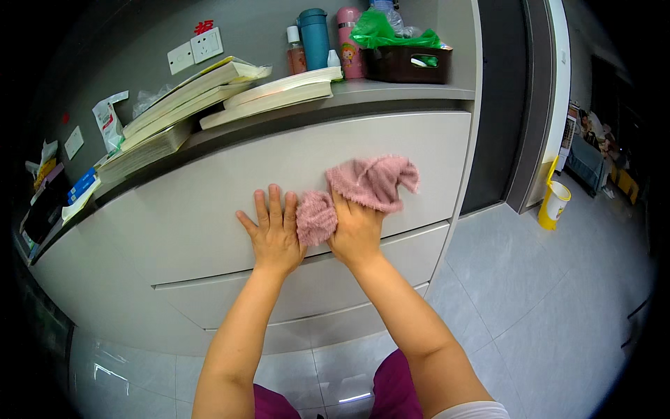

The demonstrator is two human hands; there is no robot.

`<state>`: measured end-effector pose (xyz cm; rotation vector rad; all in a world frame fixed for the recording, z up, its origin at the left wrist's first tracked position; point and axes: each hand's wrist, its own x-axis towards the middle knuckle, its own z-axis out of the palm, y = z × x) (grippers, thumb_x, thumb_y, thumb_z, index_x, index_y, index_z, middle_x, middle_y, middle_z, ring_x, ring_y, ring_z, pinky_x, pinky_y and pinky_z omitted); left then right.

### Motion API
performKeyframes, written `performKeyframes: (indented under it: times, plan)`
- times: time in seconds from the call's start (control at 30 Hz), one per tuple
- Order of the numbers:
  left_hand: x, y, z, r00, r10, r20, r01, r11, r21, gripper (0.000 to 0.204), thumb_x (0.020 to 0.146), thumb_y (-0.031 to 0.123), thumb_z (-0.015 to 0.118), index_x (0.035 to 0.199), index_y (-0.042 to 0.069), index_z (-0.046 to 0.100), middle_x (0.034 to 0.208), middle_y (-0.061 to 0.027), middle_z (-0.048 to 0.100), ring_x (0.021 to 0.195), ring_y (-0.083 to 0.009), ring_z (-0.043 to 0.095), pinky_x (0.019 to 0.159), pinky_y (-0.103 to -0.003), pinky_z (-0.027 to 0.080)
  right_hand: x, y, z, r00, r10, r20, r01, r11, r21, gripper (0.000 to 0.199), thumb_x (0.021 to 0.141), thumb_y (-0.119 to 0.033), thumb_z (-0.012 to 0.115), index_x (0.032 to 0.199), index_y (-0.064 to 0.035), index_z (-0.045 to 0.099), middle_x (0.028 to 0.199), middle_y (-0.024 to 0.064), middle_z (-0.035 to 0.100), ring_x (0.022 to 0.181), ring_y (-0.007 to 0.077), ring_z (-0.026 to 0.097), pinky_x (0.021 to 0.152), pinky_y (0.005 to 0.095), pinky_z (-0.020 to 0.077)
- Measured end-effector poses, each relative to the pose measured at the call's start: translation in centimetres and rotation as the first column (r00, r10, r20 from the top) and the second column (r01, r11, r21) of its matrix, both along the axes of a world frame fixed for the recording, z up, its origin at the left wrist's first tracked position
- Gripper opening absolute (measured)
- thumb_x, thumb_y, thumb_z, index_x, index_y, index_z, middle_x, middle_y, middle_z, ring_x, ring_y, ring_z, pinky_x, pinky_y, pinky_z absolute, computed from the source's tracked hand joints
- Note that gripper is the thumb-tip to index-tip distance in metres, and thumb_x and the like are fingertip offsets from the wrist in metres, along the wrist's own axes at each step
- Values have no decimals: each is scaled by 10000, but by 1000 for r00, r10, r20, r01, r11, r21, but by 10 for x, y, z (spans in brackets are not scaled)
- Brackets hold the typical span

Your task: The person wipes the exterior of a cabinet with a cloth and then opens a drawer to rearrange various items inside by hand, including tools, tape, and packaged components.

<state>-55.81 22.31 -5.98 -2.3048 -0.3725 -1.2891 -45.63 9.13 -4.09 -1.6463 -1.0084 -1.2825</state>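
With the left hand point(276, 237) laid flat and released just beside it, a pink cloth point(370, 183) is grasped by the right hand point(357, 230) against the pale drawer front point(202, 216), below a shelf point(405, 89) where books point(181, 98) are stacked.

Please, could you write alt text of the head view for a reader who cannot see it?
A person's right hand holds a pink cloth against a pale cabinet; the left hand lies flat beside it. Books, bottles and a dark basket are on the shelf above.
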Motion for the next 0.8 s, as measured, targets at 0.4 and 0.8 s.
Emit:
performKeyframes:
  times: [0.4,0.8]
  plan:
    - [4,-3,2,1000,-15,20,13,997,79,949,818,530,581,1484,114,48,1539,-167,-31,1408,-379,-93,1009,-670,-103,56,-28,34,993,-94,-77,104,986,134,501,758,-254,614,1251,-174,569,1250,103,514,1183,389,383,1014,556,216]
    - [3,-7,2,1000,14,-3,-14,999,52,979,807,500,611,1483,118,14,1536,-173,-37,1405,-394,-74,1011,-673,-99,24,-30,2,999,-34,-29,35,999,38,495,795,-267,574,1246,-65,550,1252,143,520,1176,395,403,1000,543,243]
